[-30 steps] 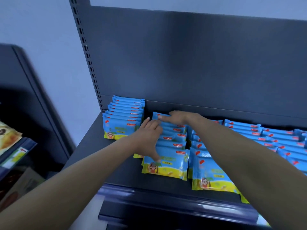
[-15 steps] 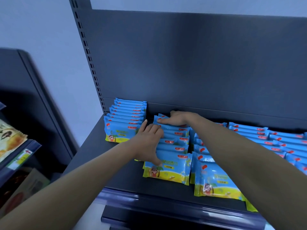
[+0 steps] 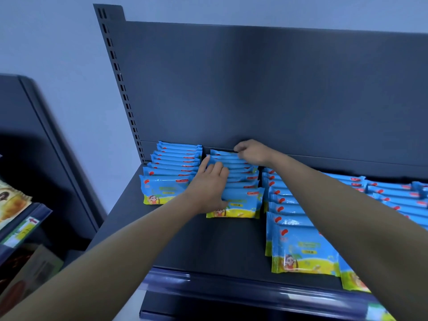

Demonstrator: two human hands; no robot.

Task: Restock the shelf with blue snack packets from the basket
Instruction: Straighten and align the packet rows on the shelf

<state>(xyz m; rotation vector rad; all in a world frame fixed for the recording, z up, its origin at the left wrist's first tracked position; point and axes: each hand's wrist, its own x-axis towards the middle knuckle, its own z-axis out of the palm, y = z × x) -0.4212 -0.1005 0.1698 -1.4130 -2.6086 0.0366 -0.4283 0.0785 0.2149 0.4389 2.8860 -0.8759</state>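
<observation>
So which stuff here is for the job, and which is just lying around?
For the job: middle row of blue packets, left hand and right hand on it, shelf.
Just lying about: yellow packet on the next shelf, cardboard box below it.

bare left hand [image 3: 209, 186] and right hand [image 3: 251, 151]; both forearms [image 3: 115, 251] uncovered, slender.

Pale bluish wall [image 3: 60, 56]; perhaps another dark rack [image 3: 39, 144] left.

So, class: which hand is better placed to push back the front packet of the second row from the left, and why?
Probably left. The left hand lies on the front end of that row, thumb by the front packet; the right hand is at the back end.
</observation>
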